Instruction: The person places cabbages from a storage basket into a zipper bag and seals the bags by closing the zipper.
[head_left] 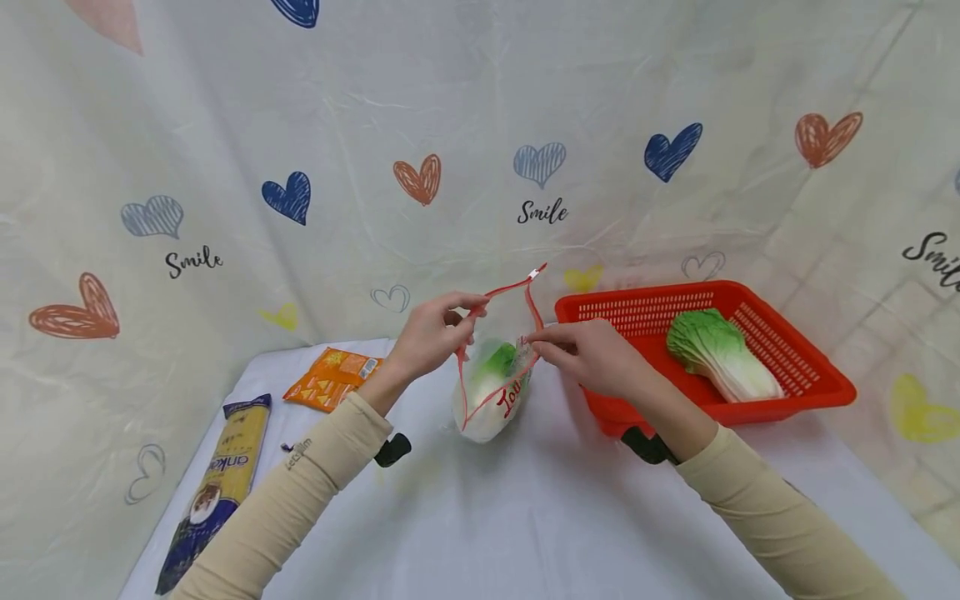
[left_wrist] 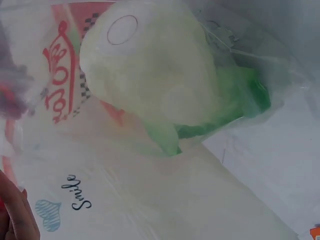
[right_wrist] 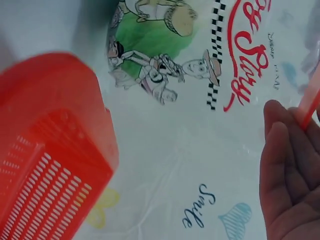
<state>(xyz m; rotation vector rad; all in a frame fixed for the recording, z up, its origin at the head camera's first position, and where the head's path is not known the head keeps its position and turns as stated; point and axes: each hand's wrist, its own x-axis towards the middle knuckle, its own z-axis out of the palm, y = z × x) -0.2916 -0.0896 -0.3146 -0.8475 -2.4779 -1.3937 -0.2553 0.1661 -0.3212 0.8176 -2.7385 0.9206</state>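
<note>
A clear zip bag [head_left: 516, 398] with red lettering and a red zip edge hangs between the hands in the head view, its mouth spread wide. Inside lies a napa cabbage [left_wrist: 150, 65], white and green. My left hand [head_left: 435, 335] pinches the red edge at the left of the mouth. Opposite it, my right hand [head_left: 588, 354] pinches the edge on the right side. A white zip slider [head_left: 534, 273] sits at the far corner of the mouth. In the right wrist view, the fingertips [right_wrist: 277, 117] meet the red strip beside the printed cartoon figures.
A red plastic basket [head_left: 813, 400] stands at the right, holding a second napa cabbage [head_left: 723, 358]. On the left lie an orange snack packet [head_left: 326, 379] and a long yellow and blue packet [head_left: 217, 492]. A heart-printed curtain [head_left: 465, 92] rises behind the white table [head_left: 480, 525].
</note>
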